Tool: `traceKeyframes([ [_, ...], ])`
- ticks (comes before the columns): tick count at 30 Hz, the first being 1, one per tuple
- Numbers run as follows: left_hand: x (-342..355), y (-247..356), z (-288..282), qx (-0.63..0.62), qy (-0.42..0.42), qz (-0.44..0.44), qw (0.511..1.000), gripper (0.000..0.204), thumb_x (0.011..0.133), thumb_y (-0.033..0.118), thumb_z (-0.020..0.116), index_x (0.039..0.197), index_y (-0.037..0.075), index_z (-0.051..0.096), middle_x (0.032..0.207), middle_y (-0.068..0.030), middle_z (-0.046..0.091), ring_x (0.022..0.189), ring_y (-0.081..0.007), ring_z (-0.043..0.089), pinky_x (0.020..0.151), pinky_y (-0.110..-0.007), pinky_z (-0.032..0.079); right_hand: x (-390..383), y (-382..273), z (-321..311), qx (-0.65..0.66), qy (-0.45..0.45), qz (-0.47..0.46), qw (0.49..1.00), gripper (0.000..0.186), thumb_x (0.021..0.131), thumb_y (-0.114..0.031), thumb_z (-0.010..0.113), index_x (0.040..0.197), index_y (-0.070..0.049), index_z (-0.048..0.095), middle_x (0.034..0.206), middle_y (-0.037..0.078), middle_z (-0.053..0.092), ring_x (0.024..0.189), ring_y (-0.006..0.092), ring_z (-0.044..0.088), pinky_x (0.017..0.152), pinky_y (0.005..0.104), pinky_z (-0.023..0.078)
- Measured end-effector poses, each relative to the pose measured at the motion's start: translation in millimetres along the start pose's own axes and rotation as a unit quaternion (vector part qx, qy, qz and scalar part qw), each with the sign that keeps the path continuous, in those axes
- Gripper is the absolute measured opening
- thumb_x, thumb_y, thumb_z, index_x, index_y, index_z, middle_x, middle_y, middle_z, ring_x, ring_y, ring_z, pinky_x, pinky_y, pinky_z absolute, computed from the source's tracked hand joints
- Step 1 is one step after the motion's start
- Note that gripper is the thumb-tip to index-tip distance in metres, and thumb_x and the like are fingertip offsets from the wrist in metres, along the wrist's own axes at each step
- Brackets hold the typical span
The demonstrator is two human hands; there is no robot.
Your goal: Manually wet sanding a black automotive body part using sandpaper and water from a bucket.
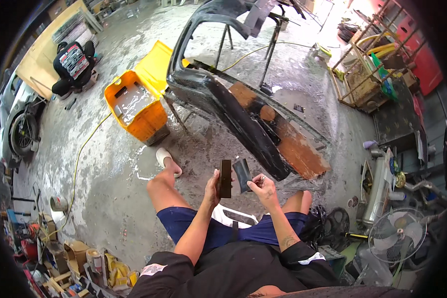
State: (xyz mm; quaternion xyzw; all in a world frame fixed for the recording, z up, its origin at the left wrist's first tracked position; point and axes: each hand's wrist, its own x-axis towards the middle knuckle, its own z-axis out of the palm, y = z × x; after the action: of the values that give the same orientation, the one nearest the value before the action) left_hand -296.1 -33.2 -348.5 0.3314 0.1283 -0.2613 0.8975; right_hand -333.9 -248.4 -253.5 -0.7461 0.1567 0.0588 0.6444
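Note:
My left hand (pixel 212 187) grips a dark brown rectangular block (pixel 225 180), held upright above my lap. Close to its right, my right hand (pixel 263 190) pinches the lower corner of a thin, slightly curled dark sheet (pixel 243 174) that looks like sandpaper. A narrow gap shows between sheet and block. Just beyond my hands, the lower end of a long black car body panel (pixel 218 102) slants away, propped on a metal stand (pixel 273 44) with a brown board (pixel 303 149) under it.
Left of the panel stands a yellow tub (pixel 146 121) of water, its lid open. A yellow hose (pixel 78 164) crosses the wet floor. A person (pixel 74 67) crouches far left. A fan (pixel 397 233) and metal parts crowd the right; boxes (pixel 77 254) and tools lie lower left.

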Motion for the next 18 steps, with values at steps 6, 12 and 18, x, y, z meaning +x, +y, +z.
traceKeyframes([
  [6,-21,-11,33,0.217,0.069,0.072,0.971,0.048,0.111,0.037,0.065,0.146,0.005,0.061,0.119,-0.0049,0.072,0.105,-0.0149,0.07,0.09,-0.031,0.056,-21,6,13,-0.231,0.002,-0.228,0.946,0.016,0.088,-0.007,0.079,0.095,0.001,0.066,0.081,0.016,0.071,0.072,0.0266,0.073,0.069,0.0394,0.057],
  [12,-30,-22,38,0.15,0.089,0.106,0.979,0.035,0.111,0.016,0.062,0.143,0.003,0.062,0.123,-0.0084,0.073,0.107,-0.0164,0.071,0.094,-0.031,0.058,-38,7,19,-0.145,-0.033,-0.231,0.962,0.033,0.09,-0.023,0.088,0.109,-0.001,0.073,0.101,0.012,0.078,0.083,0.0265,0.076,0.076,0.0382,0.061],
  [18,-59,0,68,0.136,0.043,0.022,0.989,0.036,0.111,0.018,0.061,0.144,0.003,0.061,0.125,-0.0085,0.072,0.109,-0.0182,0.073,0.095,-0.033,0.062,-32,22,2,-0.011,0.03,-0.016,0.999,0.037,0.094,-0.029,0.087,0.111,0.002,0.075,0.095,0.011,0.078,0.083,0.0152,0.074,0.073,0.0302,0.06],
])
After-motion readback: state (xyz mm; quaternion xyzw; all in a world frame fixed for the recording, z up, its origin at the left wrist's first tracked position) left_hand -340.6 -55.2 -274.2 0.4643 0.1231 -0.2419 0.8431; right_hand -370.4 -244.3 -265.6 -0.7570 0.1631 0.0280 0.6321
